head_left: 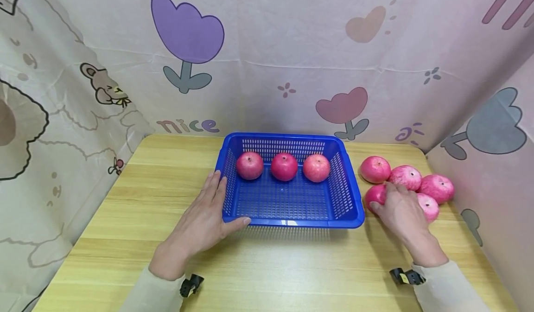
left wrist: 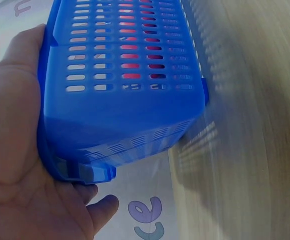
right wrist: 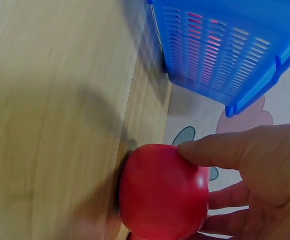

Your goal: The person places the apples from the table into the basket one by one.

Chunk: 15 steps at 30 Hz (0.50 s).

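Three red apples, among them a middle apple (head_left: 284, 167), sit in a row along the back of a blue plastic basket (head_left: 292, 222). My left hand (head_left: 202, 214) rests on the basket's front left corner, fingers stretched along the left rim and thumb over the front rim. To the basket's right, my right hand (head_left: 402, 210) grips a red apple (right wrist: 162, 192), thumb on its near side and fingers round the far side. That apple is low at the tabletop, beside several others, partly covered by the hand in the head view.
Around the right hand lie more apples: a back apple (head_left: 375, 169), a streaked apple (head_left: 404, 177), a far right apple (head_left: 436, 188) and a front apple (head_left: 428, 207). The wooden table (head_left: 275, 270) meets a printed cloth (head_left: 267, 71) at the back and sides.
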### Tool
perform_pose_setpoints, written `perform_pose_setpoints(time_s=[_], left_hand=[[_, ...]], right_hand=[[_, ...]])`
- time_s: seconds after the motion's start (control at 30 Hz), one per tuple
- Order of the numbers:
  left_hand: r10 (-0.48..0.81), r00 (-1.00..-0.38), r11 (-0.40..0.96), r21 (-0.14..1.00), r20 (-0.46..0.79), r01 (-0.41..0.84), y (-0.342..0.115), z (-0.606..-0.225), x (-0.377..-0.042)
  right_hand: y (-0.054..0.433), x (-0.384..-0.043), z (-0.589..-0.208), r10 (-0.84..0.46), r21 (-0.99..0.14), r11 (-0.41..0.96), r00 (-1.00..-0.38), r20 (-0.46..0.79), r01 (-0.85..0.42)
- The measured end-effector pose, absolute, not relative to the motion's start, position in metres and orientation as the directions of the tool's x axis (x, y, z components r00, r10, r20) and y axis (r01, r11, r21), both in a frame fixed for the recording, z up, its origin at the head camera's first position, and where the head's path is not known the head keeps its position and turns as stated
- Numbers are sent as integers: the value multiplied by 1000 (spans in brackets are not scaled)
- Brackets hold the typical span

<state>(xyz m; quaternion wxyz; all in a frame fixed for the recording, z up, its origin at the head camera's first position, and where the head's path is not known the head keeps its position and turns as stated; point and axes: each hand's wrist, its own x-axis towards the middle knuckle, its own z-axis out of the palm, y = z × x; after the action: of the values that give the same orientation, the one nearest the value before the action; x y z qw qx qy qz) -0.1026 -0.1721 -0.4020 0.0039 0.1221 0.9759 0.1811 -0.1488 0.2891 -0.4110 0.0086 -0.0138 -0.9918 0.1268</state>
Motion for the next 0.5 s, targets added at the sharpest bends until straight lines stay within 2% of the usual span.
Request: perform_pose_setpoints(time_s=[0.5], left_hand=[[241,-969,903,354,54,245,-172,-404,-102]], right_hand=[[287,-156,-406,-7,-317,948,-996,-85,20]])
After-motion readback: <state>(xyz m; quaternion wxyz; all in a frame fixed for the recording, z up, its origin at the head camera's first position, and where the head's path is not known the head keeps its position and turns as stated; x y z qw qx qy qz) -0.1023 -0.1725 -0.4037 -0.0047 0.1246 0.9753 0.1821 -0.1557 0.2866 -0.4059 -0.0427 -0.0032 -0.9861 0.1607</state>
